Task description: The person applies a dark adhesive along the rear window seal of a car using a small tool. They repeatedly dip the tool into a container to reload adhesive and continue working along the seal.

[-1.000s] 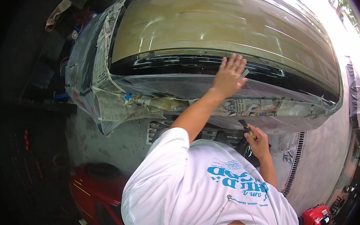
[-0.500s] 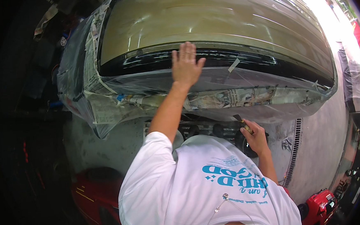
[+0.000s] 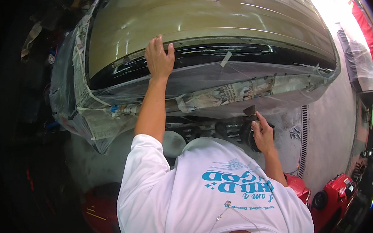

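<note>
My left hand (image 3: pixel 160 60) reaches over the near edge of a vehicle's olive-gold roof (image 3: pixel 180 16), fingers stretched out and nothing in them. It lies over the glossy black band (image 3: pixel 199 52) along that edge, its fingertips at the gold paint; whether it presses down I cannot tell. Lower down and to the right, my right hand (image 3: pixel 263 135) grips a putty knife (image 3: pixel 249 110) by its handle, the dark wide blade pointing up and away from me. The blade is apart from the vehicle's roof.
Clear plastic sheeting (image 3: pixel 148 92) and newspaper (image 3: pixel 228 94) drape the vehicle's side below the black band, with a pale tape strip (image 3: pixel 225 59) on it. A floor grate (image 3: pixel 304 139) runs at right. Red vehicles (image 3: pixel 338 192) stand behind me.
My left hand has slid leftward along the roof edge. The putty knife has turned in my right hand, so its blade shows broader. The whole view has shifted slightly.
</note>
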A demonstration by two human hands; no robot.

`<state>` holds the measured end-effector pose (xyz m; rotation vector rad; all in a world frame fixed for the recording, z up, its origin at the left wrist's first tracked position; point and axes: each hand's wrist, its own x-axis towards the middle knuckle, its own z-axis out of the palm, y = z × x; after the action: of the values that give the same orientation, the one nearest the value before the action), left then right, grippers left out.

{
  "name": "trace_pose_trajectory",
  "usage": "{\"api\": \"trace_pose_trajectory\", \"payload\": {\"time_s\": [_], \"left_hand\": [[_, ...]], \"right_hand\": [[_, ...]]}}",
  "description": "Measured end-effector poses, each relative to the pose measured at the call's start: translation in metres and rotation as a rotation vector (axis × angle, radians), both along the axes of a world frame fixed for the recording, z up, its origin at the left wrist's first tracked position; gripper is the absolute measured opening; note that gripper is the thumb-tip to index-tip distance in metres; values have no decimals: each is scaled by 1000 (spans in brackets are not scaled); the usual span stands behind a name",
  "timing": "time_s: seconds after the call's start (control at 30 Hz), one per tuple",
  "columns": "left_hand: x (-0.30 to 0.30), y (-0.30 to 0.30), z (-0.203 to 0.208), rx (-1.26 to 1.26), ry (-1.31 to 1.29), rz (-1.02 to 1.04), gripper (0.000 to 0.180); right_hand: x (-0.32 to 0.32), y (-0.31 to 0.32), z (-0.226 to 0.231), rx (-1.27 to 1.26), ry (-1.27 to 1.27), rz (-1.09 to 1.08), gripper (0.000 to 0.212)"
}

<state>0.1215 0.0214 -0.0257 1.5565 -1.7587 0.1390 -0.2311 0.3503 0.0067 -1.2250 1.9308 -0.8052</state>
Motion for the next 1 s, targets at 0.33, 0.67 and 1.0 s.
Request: {"api": "trace_pose_trajectory", "payload": {"time_s": [0.33, 0.67, 1.0], "left_hand": [[-58, -22, -4, 148, 287, 46, 27], [-64, -14, -2, 31, 53, 14, 29], [-70, -21, -9, 53, -27, 113, 31]], "right_hand": [[3, 16, -6, -135, -224, -147, 60], [-39, -9, 0, -36, -262, -24, 54], [-82, -46, -27, 60, -317, 20, 57]]}}
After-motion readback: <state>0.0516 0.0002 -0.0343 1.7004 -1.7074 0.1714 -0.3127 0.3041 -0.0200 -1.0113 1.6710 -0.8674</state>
